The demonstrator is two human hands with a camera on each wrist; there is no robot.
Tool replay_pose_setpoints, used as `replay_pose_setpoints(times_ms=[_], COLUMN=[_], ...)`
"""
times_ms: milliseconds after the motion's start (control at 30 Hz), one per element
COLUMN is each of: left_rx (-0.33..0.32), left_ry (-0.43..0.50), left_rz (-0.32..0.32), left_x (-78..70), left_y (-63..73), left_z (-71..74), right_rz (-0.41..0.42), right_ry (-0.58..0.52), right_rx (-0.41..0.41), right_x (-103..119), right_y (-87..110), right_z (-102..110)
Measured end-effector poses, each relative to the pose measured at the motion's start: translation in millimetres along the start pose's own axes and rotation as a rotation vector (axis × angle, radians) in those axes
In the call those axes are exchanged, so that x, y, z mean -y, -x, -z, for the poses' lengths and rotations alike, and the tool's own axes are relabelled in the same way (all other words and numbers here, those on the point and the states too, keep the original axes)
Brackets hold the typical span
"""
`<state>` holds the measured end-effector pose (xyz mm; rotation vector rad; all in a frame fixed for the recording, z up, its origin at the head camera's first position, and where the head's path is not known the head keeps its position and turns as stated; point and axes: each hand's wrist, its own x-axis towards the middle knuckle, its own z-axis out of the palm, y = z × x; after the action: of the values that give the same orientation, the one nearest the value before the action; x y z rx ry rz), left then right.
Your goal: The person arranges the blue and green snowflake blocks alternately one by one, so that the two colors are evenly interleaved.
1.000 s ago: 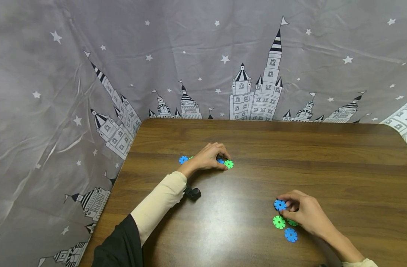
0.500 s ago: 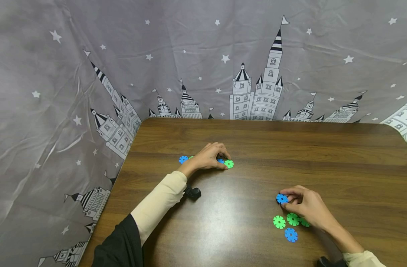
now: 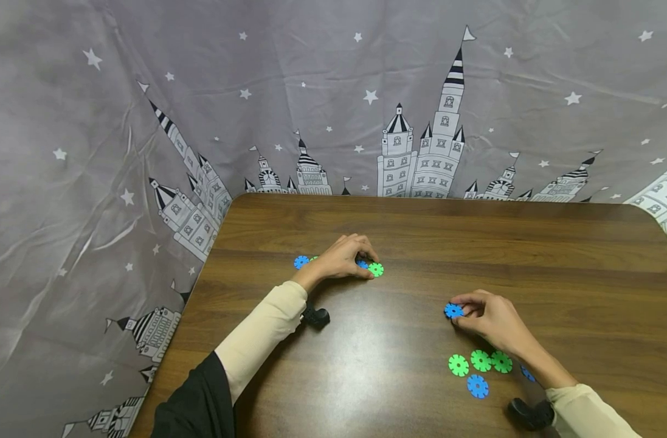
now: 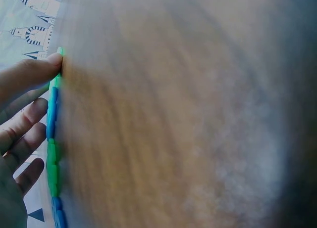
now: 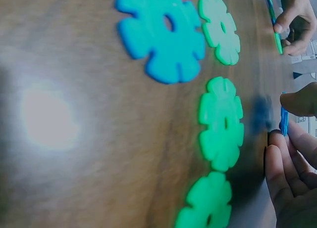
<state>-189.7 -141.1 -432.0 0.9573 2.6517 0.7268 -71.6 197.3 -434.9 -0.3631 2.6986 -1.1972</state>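
Observation:
My left hand [image 3: 338, 258] rests near the table's far left part, thumb and index finger pinching a green notched disc [image 3: 376, 269] at the right end of a row. A blue disc [image 3: 363, 264] adjoins it; another blue disc [image 3: 301, 262] shows left of the wrist, and the hand hides the row's middle. In the left wrist view a green disc [image 4: 53, 168] and a blue disc [image 4: 52, 114] appear edge-on. To the right, my right hand [image 3: 500, 319] pinches a loose blue notched disc [image 3: 453, 311] by its edge, held just above the table.
Below the right hand lie several loose discs: a green disc [image 3: 458, 365] at the left, two more green ones, a blue disc [image 3: 478, 386] in front, and a blue disc [image 3: 527, 373] partly under the forearm. A castle-print curtain [image 3: 333, 97] hangs behind the wooden table [image 3: 530, 243].
My right hand has carried the blue disc up and away from the loose discs, lately to the left, uncovering green discs and a blue one. The left hand keeps its place.

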Motion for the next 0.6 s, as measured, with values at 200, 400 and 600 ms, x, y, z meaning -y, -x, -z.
replay_pose_setpoints(times_ms=[200,400,600], left_rx=[-0.001,-0.006,-0.001], left_ry=[0.004,0.005,0.005], left_rz=[-0.004,-0.01,-0.003], left_x=[0.8,1.7,1.5], left_y=[0.3,0.3,0.1], left_z=[-0.3,-0.8,-0.5], right_rz=[0.006,0.023,0.042], right_ry=[-0.01,-0.007,-0.014], right_rx=[-0.004,0.003,0.008], right_x=[3,9,17], right_y=[-13.7,-29.1,-41.1], right_z=[-5,-8,-15])
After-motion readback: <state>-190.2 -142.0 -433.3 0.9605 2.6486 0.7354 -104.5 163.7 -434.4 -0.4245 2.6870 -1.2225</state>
